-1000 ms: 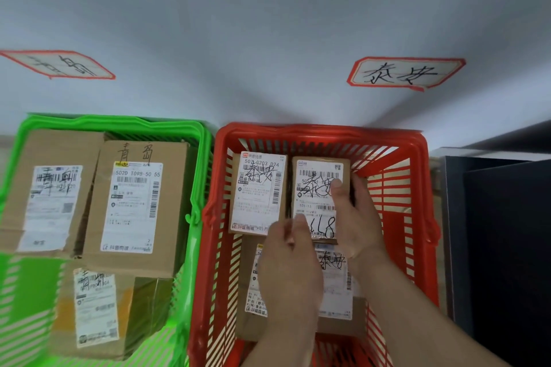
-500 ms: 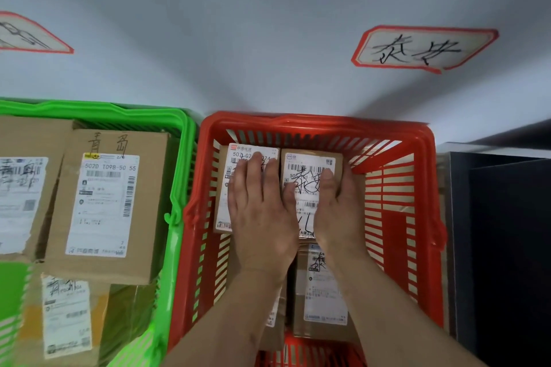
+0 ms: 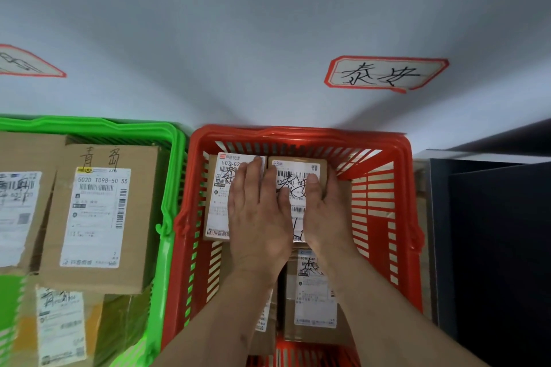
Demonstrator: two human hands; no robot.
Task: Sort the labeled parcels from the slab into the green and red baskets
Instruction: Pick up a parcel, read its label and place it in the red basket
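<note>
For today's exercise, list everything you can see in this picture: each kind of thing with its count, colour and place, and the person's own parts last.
green basket: one, green, left.
red basket: one, red, centre.
parcels in green basket: at least three, brown with white labels.
parcels in red basket: at least three in view, brown with white labels; two side by side at the far end.
wall signs: two, white with red borders, one above each basket.
dark cabinet: one, right of the red basket.
left hand: flat on the far-left parcel.
right hand: fingers on the far-right parcel.
</note>
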